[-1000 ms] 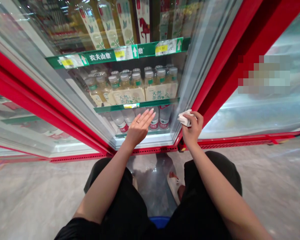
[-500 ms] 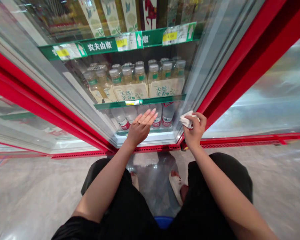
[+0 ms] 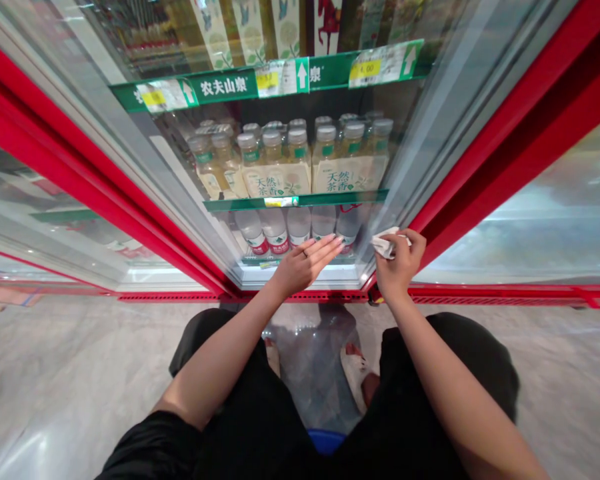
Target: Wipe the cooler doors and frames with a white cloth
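Green-edged cooler shelf (image 3: 295,201) with bottled tea (image 3: 277,179)

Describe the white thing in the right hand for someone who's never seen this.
Find the lower right corner of the red frame of a glass-door drinks cooler. There the person's right hand pinches a crumpled white cloth, the only soft thing near the bottled tea.

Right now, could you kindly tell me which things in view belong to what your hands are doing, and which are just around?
In use: right hand pinching a white cloth; left hand, open at the glass door.

Just around: tea bottles; green shelf strip; blue object by the feet.
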A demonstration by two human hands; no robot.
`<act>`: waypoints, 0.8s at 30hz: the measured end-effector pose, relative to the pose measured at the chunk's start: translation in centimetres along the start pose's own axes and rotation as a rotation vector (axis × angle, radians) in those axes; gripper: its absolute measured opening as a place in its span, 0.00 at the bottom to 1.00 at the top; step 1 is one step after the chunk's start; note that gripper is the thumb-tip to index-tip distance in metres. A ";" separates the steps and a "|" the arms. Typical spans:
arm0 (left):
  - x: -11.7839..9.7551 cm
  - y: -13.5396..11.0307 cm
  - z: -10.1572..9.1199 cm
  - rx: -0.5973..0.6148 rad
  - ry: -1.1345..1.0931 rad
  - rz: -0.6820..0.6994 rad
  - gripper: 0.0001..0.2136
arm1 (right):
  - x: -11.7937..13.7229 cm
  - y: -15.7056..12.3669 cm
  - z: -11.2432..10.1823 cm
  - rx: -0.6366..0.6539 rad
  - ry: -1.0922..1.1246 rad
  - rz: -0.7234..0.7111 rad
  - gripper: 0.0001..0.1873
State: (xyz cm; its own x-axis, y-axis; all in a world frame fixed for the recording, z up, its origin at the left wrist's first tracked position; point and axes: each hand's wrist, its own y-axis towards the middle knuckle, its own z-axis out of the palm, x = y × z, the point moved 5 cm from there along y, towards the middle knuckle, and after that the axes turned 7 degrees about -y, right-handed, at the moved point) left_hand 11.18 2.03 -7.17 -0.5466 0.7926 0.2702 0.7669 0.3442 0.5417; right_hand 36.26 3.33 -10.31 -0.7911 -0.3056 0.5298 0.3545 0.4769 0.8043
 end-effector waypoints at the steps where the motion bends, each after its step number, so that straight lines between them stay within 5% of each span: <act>1: 0.1 0.0 0.1 0.015 0.004 -0.009 0.31 | -0.1 0.1 -0.2 -0.027 -0.001 0.009 0.09; 6: 0.6 0.2 0.5 0.065 -0.018 -0.073 0.32 | 0.6 0.8 -0.7 -0.108 0.035 0.023 0.11; 12: 0.3 0.5 0.8 0.035 0.002 -0.017 0.29 | 1.7 -0.7 1.0 0.118 0.065 -0.070 0.11; 19: 0.9 0.2 1.0 0.102 -0.038 -0.065 0.31 | 1.6 0.0 0.5 -0.024 0.030 -0.020 0.12; 24: 1.4 -0.2 0.7 0.086 -0.011 -0.103 0.31 | 2.7 -0.3 1.3 0.034 0.050 -0.103 0.14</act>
State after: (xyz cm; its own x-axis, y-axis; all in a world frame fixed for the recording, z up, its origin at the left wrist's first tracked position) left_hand 10.54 3.42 -7.49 -0.6201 0.7565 0.2075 0.7335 0.4654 0.4954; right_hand 33.38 3.43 -9.42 -0.7963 -0.3945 0.4587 0.2553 0.4682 0.8459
